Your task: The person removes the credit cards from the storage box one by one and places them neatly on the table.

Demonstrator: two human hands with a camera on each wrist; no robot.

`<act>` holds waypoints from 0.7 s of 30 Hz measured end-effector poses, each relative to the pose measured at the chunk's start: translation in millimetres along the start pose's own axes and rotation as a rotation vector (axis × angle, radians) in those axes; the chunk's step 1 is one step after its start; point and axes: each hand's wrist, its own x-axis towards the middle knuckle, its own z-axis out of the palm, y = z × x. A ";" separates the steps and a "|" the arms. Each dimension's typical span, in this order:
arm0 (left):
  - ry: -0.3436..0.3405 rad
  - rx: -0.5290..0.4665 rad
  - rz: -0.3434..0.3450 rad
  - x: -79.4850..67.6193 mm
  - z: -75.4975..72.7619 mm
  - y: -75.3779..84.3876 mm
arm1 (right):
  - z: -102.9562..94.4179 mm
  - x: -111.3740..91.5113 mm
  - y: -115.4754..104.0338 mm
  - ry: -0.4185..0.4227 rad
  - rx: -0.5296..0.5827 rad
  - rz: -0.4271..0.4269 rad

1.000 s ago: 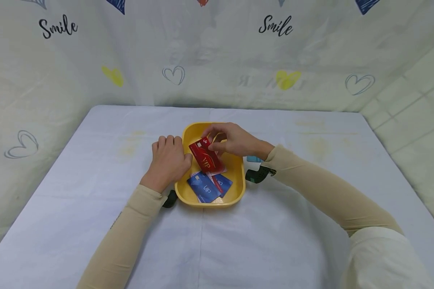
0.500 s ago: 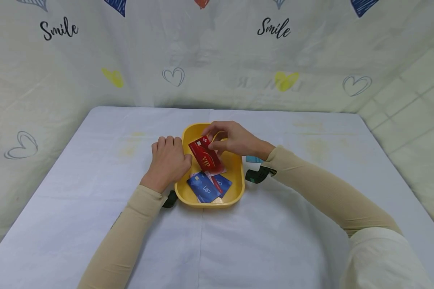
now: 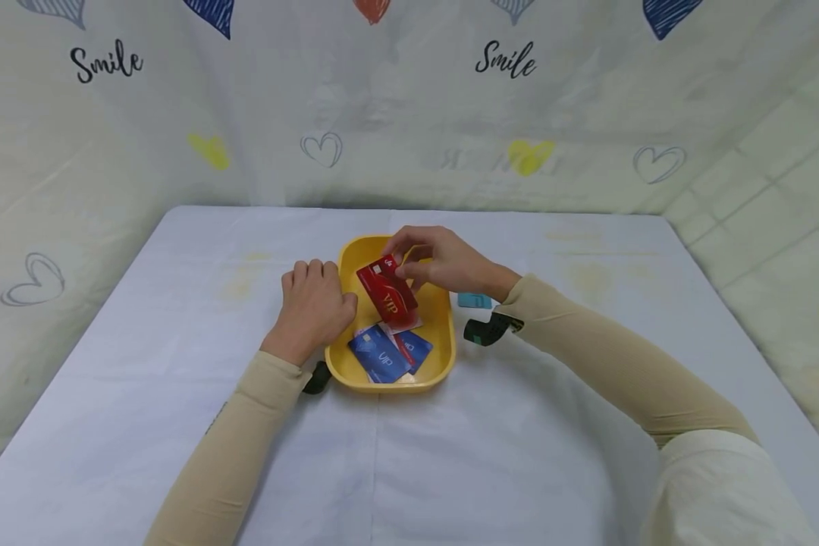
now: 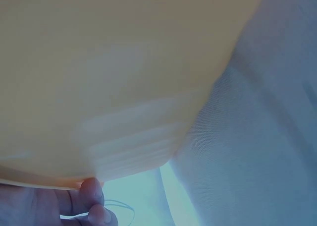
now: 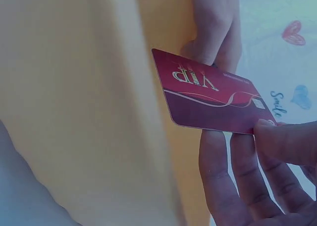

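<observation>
A yellow plastic tray [image 3: 438,322] stands on the white-covered table. My left hand [image 3: 312,311] grips its left rim; in the left wrist view the fingertips [image 4: 91,191] show under the rim's edge. Over the tray, my right hand [image 3: 440,258] pinches a red VIP card [image 3: 387,290] by its upper corner, between thumb and fingers. The right wrist view shows the card's [image 5: 213,97] printed face, with gold lettering and a chip. Beneath it in the tray lie a blue VIP card [image 3: 380,356] and a second blue card [image 3: 418,349], overlapping with other cards partly hidden.
A small light-blue object [image 3: 474,301] lies on the table just right of the tray, beside the right wrist. A dark wrist camera [image 3: 486,331] hangs below the right sleeve. Behind the table's far edge hangs a pale curtain [image 3: 396,98] printed with hearts and "Smile".
The head view has shifted slightly. My right hand has raised the red card a little relative to the tray. The left hand keeps its grip on the rim.
</observation>
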 end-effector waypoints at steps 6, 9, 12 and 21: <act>-0.003 0.000 -0.006 -0.6 0.2 0.4 | -3.7 -4.1 -3.2 0.014 -0.004 0.007; -0.001 -0.003 -0.004 -0.6 0.2 0.4 | -6.2 -6.0 -4.2 0.021 0.005 0.013; -0.002 -0.003 -0.001 -0.6 -0.2 0.5 | -9.0 -8.0 -4.6 0.026 0.016 0.012; -0.008 -0.001 0.002 -0.9 -0.3 0.8 | -17.0 -15.7 -2.3 0.041 0.035 -0.002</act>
